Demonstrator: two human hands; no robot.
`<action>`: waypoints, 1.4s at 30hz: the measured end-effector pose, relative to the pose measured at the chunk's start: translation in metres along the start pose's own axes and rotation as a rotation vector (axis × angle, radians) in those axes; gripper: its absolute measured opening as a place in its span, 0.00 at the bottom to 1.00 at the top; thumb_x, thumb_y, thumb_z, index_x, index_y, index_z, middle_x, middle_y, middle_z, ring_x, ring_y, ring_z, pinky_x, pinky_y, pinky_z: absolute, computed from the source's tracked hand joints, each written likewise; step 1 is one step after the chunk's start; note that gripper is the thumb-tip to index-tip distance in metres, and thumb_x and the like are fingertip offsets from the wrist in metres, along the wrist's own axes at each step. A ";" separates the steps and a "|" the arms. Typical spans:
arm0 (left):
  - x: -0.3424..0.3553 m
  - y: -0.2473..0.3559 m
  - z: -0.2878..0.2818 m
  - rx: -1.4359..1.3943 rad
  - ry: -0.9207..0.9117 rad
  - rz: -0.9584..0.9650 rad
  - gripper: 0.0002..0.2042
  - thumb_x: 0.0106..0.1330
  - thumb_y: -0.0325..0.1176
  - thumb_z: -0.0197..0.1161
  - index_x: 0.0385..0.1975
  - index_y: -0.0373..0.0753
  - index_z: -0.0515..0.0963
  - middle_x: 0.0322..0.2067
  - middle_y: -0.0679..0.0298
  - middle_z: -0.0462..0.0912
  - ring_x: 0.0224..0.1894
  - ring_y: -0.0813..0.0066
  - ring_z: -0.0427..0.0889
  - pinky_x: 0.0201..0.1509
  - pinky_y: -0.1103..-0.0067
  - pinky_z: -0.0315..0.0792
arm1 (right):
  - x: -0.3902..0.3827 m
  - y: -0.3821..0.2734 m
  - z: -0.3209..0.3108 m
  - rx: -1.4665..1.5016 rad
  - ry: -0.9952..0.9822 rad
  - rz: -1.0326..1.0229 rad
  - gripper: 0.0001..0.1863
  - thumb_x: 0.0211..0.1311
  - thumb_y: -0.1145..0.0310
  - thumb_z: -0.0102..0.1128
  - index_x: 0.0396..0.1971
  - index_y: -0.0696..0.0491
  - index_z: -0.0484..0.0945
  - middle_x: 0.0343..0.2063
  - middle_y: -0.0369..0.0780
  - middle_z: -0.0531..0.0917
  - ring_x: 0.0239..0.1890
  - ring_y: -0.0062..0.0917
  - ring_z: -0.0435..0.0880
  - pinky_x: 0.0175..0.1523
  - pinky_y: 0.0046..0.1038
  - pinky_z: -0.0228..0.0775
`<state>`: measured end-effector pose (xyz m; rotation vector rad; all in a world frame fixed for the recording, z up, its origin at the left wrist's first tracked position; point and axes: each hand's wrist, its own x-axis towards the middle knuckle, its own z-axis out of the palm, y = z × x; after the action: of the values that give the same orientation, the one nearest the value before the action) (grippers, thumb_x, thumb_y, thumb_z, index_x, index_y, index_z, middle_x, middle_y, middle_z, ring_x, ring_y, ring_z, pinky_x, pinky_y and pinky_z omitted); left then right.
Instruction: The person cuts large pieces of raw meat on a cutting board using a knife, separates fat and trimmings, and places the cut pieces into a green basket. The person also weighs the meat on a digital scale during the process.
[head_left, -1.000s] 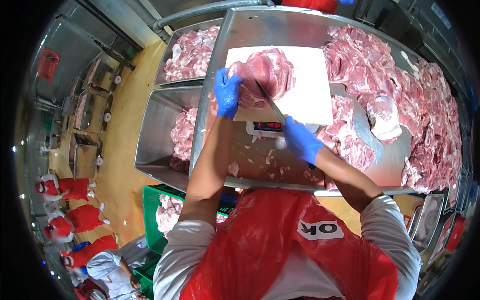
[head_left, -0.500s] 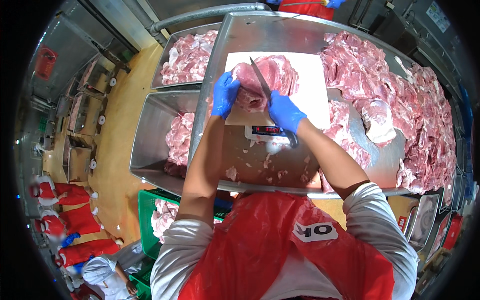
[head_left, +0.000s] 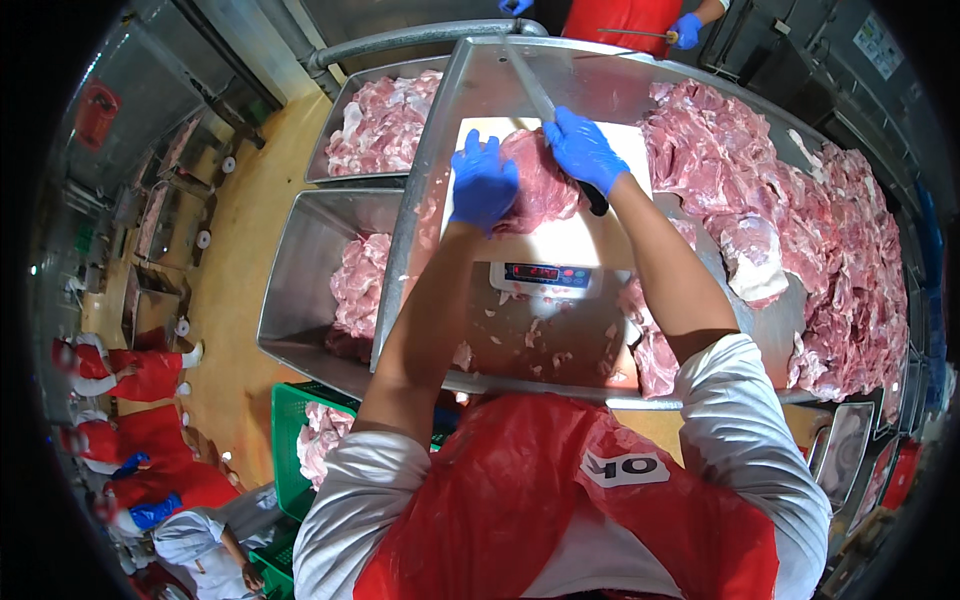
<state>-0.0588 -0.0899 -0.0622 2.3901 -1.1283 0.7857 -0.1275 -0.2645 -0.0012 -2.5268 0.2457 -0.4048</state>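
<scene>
Meat piece point(head_left: 540, 180), head view: lies on white board point(head_left: 565, 243), left half of table point(head_left: 490, 80). Left hand point(head_left: 484, 182) flat on its left side, fingers spread, not gripping. Right hand point(head_left: 585, 150) at far right edge of meat, closed around knife point(head_left: 530, 78); handle end pokes out on near side, blade points far and slightly left, past far edge of board. Hands apart but near each other. Can't tell if right hand touches meat.

Scale point(head_left: 540, 278) shows at near edge of board, red display lit. Small scraps point(head_left: 530, 335) on table nearer the body. Big meat pile point(head_left: 850, 260) fills right side, pale lump point(head_left: 752, 262) at its left edge.

Left of table: far bin point(head_left: 318, 160) and near bin point(head_left: 300, 290), both metal, both holding meat. Green crate point(head_left: 286, 430) nearer, meat inside. Far side: co-worker's blue-gloved hand point(head_left: 686, 32) with thin rod point(head_left: 640, 33).
</scene>
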 end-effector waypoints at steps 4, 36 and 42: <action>-0.017 -0.036 0.005 -0.415 -0.032 -0.154 0.17 0.61 0.37 0.59 0.48 0.36 0.77 0.49 0.41 0.76 0.58 0.41 0.70 0.60 0.60 0.69 | -0.006 -0.001 0.027 0.009 -0.071 -0.036 0.17 0.69 0.59 0.43 0.43 0.58 0.71 0.40 0.59 0.79 0.46 0.56 0.76 0.51 0.49 0.67; -0.266 -0.235 -0.208 -0.119 -0.085 -0.857 0.15 0.61 0.32 0.63 0.48 0.37 0.75 0.43 0.58 0.81 0.42 0.66 0.81 0.46 0.70 0.76 | -0.015 -0.194 0.181 1.547 -0.708 0.246 0.21 0.68 0.57 0.55 0.56 0.50 0.73 0.49 0.36 0.77 0.45 0.25 0.76 0.52 0.32 0.71; -0.436 -0.266 -0.261 -0.506 0.825 -1.639 0.13 0.69 0.42 0.56 0.44 0.42 0.78 0.36 0.67 0.82 0.38 0.74 0.79 0.38 0.77 0.73 | -0.084 -0.144 0.089 1.238 -0.711 0.326 0.26 0.71 0.60 0.49 0.60 0.64 0.67 0.55 0.45 0.75 0.57 0.33 0.75 0.55 0.35 0.72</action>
<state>-0.1601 0.4657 -0.1627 1.4534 0.8470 0.5534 -0.1639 -0.0789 -0.0112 -1.2415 0.0681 0.3947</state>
